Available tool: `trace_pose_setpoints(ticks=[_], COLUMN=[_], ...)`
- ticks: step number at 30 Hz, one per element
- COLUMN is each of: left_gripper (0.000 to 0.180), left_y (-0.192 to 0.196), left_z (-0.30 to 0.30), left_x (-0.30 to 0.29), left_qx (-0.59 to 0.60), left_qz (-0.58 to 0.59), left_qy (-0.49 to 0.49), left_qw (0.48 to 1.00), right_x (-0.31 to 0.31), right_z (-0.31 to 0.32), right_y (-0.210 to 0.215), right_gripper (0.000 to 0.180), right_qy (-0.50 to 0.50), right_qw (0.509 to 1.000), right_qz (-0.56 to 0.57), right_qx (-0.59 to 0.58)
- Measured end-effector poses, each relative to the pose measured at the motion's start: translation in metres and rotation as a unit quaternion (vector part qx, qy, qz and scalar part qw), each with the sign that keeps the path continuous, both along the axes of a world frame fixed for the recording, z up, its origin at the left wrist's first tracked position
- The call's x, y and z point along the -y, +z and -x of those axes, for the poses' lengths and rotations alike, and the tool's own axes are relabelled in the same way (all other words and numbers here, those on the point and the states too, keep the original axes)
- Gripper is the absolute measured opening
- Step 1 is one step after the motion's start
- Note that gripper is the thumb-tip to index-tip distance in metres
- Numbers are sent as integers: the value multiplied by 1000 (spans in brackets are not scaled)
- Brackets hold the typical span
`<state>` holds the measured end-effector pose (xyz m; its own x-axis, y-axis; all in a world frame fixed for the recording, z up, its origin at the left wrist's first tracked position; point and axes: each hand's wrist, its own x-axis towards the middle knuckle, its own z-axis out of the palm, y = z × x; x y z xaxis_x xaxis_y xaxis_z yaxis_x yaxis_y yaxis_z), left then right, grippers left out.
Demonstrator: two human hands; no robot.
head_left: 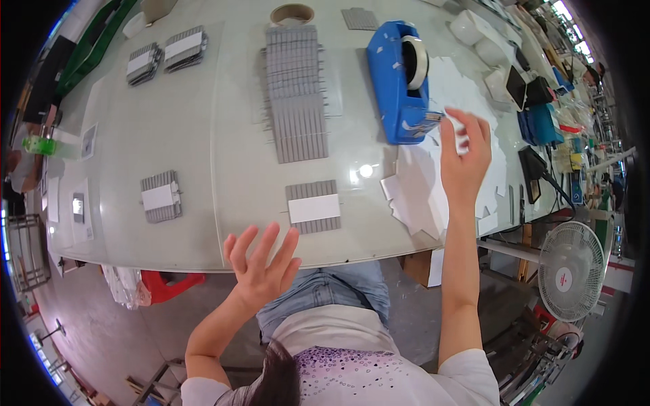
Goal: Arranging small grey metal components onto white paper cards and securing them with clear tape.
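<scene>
My right hand [464, 154] reaches to the cutter end of a blue tape dispenser [400, 80] and pinches the free end of the clear tape [452, 123] between thumb and fingers. My left hand [261, 260] hovers open, fingers spread, over the table's near edge. Just beyond it lies a grey ribbed bundle with a white label [313, 207]. A long row of grey ribbed strips [296, 91] lies in the middle of the table.
More labelled grey bundles lie at the left [160, 196] and far left [166, 54]. White paper sheets [420, 186] lie under my right hand. A tape roll [292, 13] sits at the far edge. A white fan [570, 271] stands at the right, a red stool [166, 284] under the table.
</scene>
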<state>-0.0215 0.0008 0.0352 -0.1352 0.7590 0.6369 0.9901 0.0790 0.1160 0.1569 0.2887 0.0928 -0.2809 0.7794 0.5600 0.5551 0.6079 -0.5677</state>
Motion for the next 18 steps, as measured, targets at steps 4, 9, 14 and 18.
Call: trace_pose_setpoints(ticks=[4,9,14,18], left_gripper=[30,26,23,20], left_y=[39,43,34,33], left_z=[-21,-64,-75,-73], left_x=[-77,-182,-222,-228], left_qx=[234,870,951,962], left_qz=[-32,89,74,62], left_qy=[-59,-136,-100,-74], left_qw=[970,465,282,257], right_x=[-29,-30,17,30], right_z=[-5,-8,-28,-34], right_y=[7,7,-3,-3], right_gripper=[12,11,7,5], right_qy=[37,110,94,94], right_qw=[997,985,981,973], right_qz=[29,130,140,177], right_qx=[67,-38,-98,-111])
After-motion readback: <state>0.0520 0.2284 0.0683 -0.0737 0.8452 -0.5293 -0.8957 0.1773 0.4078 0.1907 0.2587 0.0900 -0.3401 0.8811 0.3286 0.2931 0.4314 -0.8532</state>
